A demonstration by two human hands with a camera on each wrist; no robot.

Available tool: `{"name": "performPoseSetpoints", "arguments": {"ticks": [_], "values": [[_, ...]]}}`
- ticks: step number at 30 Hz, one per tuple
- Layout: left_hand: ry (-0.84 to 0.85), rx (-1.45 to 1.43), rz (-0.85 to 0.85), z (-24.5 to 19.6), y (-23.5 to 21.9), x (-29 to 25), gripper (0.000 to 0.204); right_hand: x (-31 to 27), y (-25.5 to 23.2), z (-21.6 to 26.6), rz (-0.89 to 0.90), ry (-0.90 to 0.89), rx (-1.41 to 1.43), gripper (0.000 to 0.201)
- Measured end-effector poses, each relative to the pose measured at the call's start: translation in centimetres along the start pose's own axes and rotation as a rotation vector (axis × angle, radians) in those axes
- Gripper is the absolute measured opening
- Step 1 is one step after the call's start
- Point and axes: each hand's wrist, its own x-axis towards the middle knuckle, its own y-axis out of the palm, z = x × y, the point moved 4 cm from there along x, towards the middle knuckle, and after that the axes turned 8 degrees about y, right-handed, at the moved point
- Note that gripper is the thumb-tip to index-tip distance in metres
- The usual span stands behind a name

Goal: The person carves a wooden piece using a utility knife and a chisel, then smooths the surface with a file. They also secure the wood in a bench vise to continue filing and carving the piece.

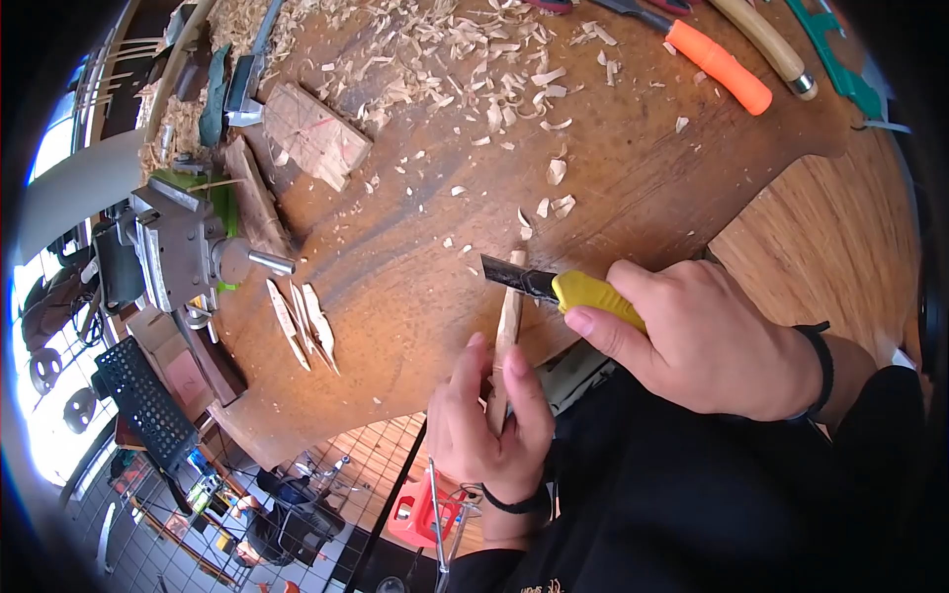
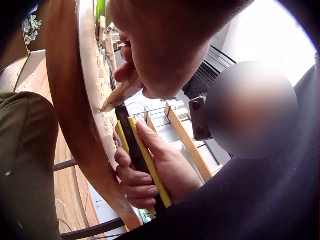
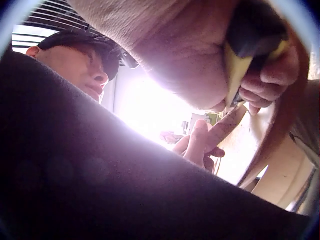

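Observation:
In the head view my left hand grips a slim, partly whittled wooden stick by its lower part, with the far end over the workbench. My right hand holds a yellow utility knife, its dark blade lying across the stick near the far end. From the left wrist view, the fingers of the right hand wrap round the knife's yellow handle, and the stick juts from the left hand toward the bench edge. The right wrist view shows the knife in the right hand, close above the stick.
Wood shavings litter the brown workbench. Several carved slivers lie left, near a metal vise and a wooden block. An orange-handled tool lies at the far right. A red container stands below the bench edge.

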Motion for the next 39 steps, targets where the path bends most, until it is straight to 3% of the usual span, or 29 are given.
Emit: {"name": "performPoseSetpoints", "arguments": {"ticks": [5, 8, 10, 11, 13, 14, 18, 22, 31, 33, 39], "values": [[0.052, 0.1, 0.02, -0.7, 0.2, 1.2, 0.022, 0.0, -0.2, 0.2, 0.026, 0.032, -0.033, 0.054], [0.137, 0.094, -0.124, -0.9, 1.1, 2.4, 0.018, 0.1, -0.2, 0.2, 0.049, 0.058, -0.019, 0.054], [0.092, -0.373, -0.428, -0.6, 1.6, 2.4, 0.035, 0.1, -0.1, 0.4, 0.08, 0.029, -0.022, 0.054], [0.089, -0.373, -0.428, -0.5, 1.5, 2.4, 0.035, 0.1, -0.1, 0.5, 0.082, 0.03, -0.024, 0.054], [0.108, -1.132, -0.287, -0.6, 1.9, 2.5, 0.056, 0.1, 0.0, 0.6, 0.1, 0.063, -0.018, 0.055], [0.107, -1.159, -0.292, -0.7, 1.7, 2.4, 0.063, 0.2, -0.1, 0.5, 0.1, 0.064, -0.021, 0.055], [0.225, -1.247, -0.307, -0.4, 1.9, 3.0, 0.064, 0.1, -0.4, 0.4, 0.176, 0.088, 0.002, 0.055], [0.234, -1.266, -0.301, -0.2, 2.1, 3.3, 0.063, -0.5, -1.2, 0.2, 0.289, 0.176, 0.015, 0.057], [0.311, -1.294, -0.217, 0.1, 2.2, 4.4, 0.056, 0.0, -1.5, 0.3, 0.351, 0.218, -0.001, 0.058], [0.274, -1.435, -0.246, 1.0, 1.9, 4.4, 0.053, 0.2, -1.4, 0.6, 0.352, 0.235, -0.013, 0.057], [0.352, -1.391, -0.183, 0.9, 1.9, 4.2, 0.052, 0.7, -0.8, 1.2, 0.332, 0.263, -0.017, 0.056]]}}
